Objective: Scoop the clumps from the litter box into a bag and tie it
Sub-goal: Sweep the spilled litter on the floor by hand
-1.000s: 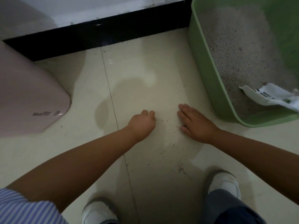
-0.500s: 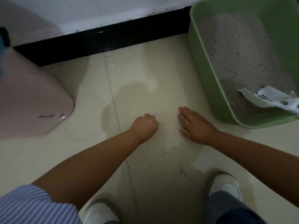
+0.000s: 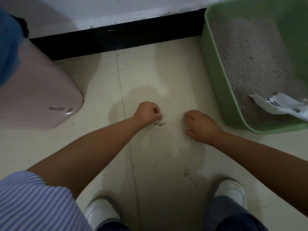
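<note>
I see the green litter box (image 3: 215,75) at the far right of the floor, its far corner close to the black baseboard (image 3: 116,40). Grey litter (image 3: 253,60) fills it, and a white scoop (image 3: 276,105) lies on the litter at its near end, slotted side up. No bag shows in my view.

On the cream tile floor (image 3: 146,77), left of the box, a small heap of spilled litter grains (image 3: 159,124) sits between my two hands, with finer specks scattered nearer to me. My left hand (image 3: 147,112) is clenched into a fist, its edge down on the tile and touching the heap; I cannot tell whether anything is held inside it. My right hand (image 3: 201,125) rests on the floor just right of the heap, its fingers (image 3: 189,116) curled under with the tips on the tile, grasping nothing that I can make out.

A pink rounded plastic cover (image 3: 41,97) lies at the far left, well apart from the box, with something blue and blurred (image 3: 8,47) over its far edge. At the near edge I see a striped sleeve (image 3: 33,202) and two white shoes (image 3: 100,212), one on each side of a tile joint.
</note>
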### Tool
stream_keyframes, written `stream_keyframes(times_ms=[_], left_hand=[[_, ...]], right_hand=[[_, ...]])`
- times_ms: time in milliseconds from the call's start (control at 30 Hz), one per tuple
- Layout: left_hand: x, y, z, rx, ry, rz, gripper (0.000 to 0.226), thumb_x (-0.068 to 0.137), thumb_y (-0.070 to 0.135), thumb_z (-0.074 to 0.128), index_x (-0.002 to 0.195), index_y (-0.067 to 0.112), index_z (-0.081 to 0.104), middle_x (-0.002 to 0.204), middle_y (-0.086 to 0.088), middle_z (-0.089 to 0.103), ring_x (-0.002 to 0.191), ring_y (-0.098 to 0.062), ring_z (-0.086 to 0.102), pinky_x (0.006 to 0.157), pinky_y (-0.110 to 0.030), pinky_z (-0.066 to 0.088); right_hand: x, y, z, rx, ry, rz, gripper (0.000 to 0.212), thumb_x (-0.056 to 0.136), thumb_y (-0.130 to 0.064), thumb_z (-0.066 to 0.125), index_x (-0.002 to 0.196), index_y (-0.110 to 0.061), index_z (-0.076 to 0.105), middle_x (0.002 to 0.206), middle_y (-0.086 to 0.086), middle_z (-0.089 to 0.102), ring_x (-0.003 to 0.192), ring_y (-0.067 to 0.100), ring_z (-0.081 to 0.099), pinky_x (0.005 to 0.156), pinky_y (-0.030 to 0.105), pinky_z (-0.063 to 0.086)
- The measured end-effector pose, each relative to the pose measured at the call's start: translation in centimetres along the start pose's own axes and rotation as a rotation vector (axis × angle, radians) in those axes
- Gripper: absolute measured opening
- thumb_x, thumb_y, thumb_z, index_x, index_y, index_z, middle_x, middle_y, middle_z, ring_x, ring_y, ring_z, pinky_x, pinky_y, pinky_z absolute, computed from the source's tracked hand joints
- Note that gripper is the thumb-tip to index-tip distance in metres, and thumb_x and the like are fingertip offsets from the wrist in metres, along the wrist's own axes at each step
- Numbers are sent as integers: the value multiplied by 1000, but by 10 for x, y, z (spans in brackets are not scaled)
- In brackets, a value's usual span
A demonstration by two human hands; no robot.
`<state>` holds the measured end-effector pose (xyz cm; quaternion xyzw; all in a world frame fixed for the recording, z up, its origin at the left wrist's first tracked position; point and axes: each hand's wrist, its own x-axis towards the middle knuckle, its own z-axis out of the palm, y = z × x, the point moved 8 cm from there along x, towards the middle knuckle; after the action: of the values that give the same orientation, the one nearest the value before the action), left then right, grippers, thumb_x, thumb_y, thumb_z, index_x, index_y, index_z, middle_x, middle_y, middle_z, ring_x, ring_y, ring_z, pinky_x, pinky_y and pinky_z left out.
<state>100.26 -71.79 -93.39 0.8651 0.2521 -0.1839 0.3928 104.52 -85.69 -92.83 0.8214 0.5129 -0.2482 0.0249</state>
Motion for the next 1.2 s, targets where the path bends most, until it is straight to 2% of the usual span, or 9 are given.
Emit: stream_keyframes(times_ms=[67,200,400,533,700,867,967,1067,1200], left_hand=[[-2,-18,-14,-512,82,-183,24,85,-6,56,62,2,58,50,0,56,36,4,51,43,-5,43],[-15,-41,-28,-1195,88,-408,33,91,-6,44,61,6,47,35,4,50,30,-1,47,36,-8,42],[-45,-37,-37,-1672,3,-370,22,69,1,33,52,8,46,41,0,42,31,-8,38,35,-7,28],[-49,-45,-42,-1684,47,-374,22,57,11,35,39,10,48,39,0,38,30,-9,33,36,-7,22],[-41,-68,-41,-1475,63,-584,32,89,9,26,58,11,34,34,2,36,25,-7,29,33,-7,18],[-26,-63,-53,-1400,110,-602,37,95,15,30,58,14,33,29,5,34,21,-6,28,31,-6,17],[-18,-55,-52,-1399,100,-571,39,97,15,31,58,12,36,28,4,38,20,-6,32,31,-6,21],[-15,-45,-49,-1417,48,-541,40,99,16,32,61,10,40,29,2,45,22,-5,41,31,-6,29],[-13,-36,-60,-1501,49,-509,39,100,17,31,68,5,48,56,-6,56,47,-11,54,42,-15,42]], right_hand=[[9,-9,4,31,-56,13,44,92,-27,47,127,-1,47,130,15,48,121,29,44,96,32,40],[31,-33,8,129,-93,60,40,91,-23,49,125,-3,47,126,15,44,115,28,46,91,29,40],[47,-62,12,173,2,-18,38,89,-11,47,126,-2,49,123,17,45,112,27,46,92,27,38],[56,-73,16,98,-74,-169,29,95,-16,39,115,-2,54,115,16,51,103,27,50,84,30,40],[66,-79,2,74,-60,-200,22,95,-14,34,90,-5,53,93,15,52,91,27,55,71,30,39],[66,-70,19,-76,-125,-210,12,53,-14,67,46,-14,57,53,1,57,42,16,56,30,13,33],[49,-85,3,-232,-129,-224,18,60,-14,80,71,-8,66,80,9,64,67,21,62,48,21,46],[41,-74,-1,-215,-203,-148,32,98,-11,34,126,-6,47,131,11,42,118,26,42,90,34,41],[36,-60,-15,-220,-235,-8,36,94,-10,38,130,-10,42,136,10,36,126,25,35,96,34,39]])
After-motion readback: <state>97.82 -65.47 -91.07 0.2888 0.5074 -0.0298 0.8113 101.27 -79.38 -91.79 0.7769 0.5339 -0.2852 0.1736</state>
